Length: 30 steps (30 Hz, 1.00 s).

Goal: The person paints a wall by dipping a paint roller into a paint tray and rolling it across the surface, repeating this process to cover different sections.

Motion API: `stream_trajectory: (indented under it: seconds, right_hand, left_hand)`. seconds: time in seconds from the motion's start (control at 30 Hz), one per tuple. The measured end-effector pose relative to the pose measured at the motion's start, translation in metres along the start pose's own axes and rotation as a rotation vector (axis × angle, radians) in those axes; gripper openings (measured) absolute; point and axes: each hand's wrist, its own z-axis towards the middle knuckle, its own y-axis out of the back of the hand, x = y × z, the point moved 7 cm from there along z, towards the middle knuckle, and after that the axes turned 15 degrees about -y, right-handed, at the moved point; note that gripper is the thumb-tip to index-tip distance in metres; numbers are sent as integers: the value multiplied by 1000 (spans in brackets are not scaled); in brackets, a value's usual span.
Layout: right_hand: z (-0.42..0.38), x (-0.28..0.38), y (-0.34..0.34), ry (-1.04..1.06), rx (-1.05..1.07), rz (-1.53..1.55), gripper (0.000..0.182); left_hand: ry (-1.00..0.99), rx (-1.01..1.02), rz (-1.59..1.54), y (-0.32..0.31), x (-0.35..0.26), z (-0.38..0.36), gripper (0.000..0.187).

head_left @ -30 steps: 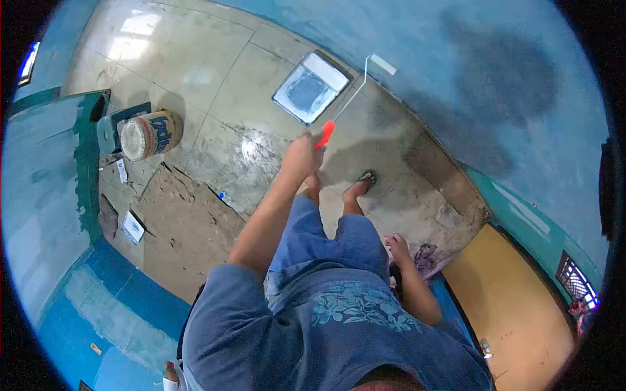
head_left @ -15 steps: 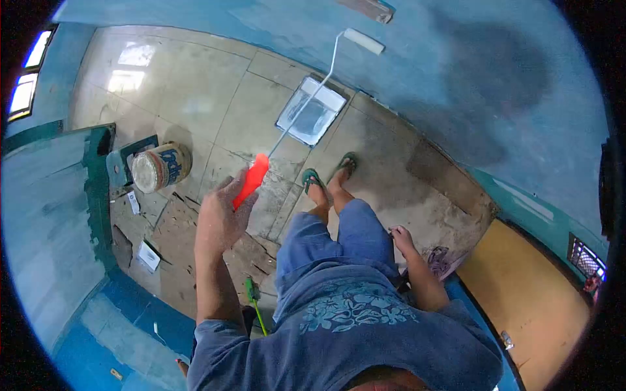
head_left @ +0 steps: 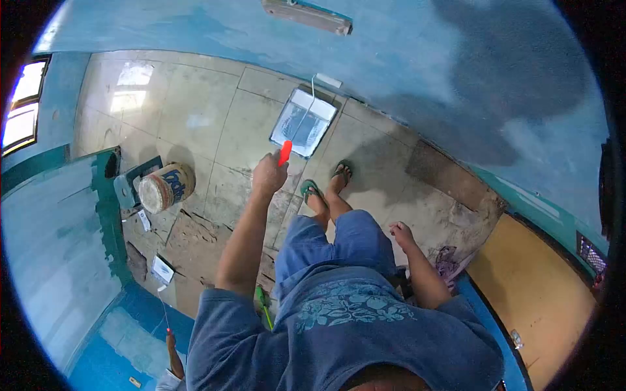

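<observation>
My left hand (head_left: 269, 174), arm stretched forward, is closed around the red handle of a paint roller (head_left: 285, 153). The roller's thin rod crosses over a paint tray (head_left: 320, 103) on the floor by the blue wall. Its white roller cover (head_left: 328, 81) shows just beyond the tray's far edge, near the foot of the wall. White paint coats the tray. My right hand (head_left: 402, 234) hangs beside my right thigh with its fingers curled in and nothing visible in them.
A paint bucket (head_left: 167, 188) stands to the left near a broken floor patch. Lower left, another person's hand (head_left: 171, 342) holds a red-handled roller near a second tray (head_left: 163, 269). A green tool (head_left: 262, 298) lies beside me. A yellow door panel (head_left: 531, 287) is at right.
My left arm has reached farther forward, bringing the roller lower and closer to the tray. My head view has tilted, and the other person's hand and roller now show more. My right hand stays put.
</observation>
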Motion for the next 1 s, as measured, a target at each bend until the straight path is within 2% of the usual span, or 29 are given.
stream_trajectory:
  seconds: [0.13, 0.23, 0.3, 0.43, 0.47, 0.53, 0.57, 0.63, 0.7, 0.8, 0.93, 1.0]
  right_hand:
    - [1, 3, 8, 15, 17, -36, 21]
    - [10, 3, 4, 56, 30, -63, 21]
    - [3, 16, 7, -2, 26, -93, 21]
    - [18, 31, 5, 16, 38, -163, 22]
    - [19, 38, 4, 114, 34, -97, 22]
    - [12, 49, 4, 73, 38, -77, 22]
    - [8, 52, 5, 27, 43, -70, 22]
    - [23, 49, 4, 50, 23, -102, 22]
    - [27, 43, 0, 65, 12, -135, 22]
    - [21, 44, -3, 41, 35, 29, 23]
    - [13, 38, -6, 11, 13, -20, 22]
    - [16, 26, -12, -30, 49, 24, 21]
  left_hand:
    - [-61, -41, 39, 55, -36, -52, 43]
    - [-80, -108, 10, 151, -90, -119, 47]
    - [28, -43, -39, 215, -127, -150, 46]
    - [19, -102, -38, 257, -146, -181, 46]
    - [-26, -83, -5, 257, -149, -182, 45]
    - [-99, -66, 16, 254, -159, -181, 44]
    - [-107, -67, 18, 254, -168, -180, 44]
    - [21, 17, -88, 247, -181, -179, 46]
    - [-33, 10, -91, 233, -178, -178, 45]
    - [-62, 9, -63, 207, -184, -159, 45]
    - [-103, 23, -115, 100, -143, -92, 42]
    - [-27, 45, -165, 44, -109, -63, 40]
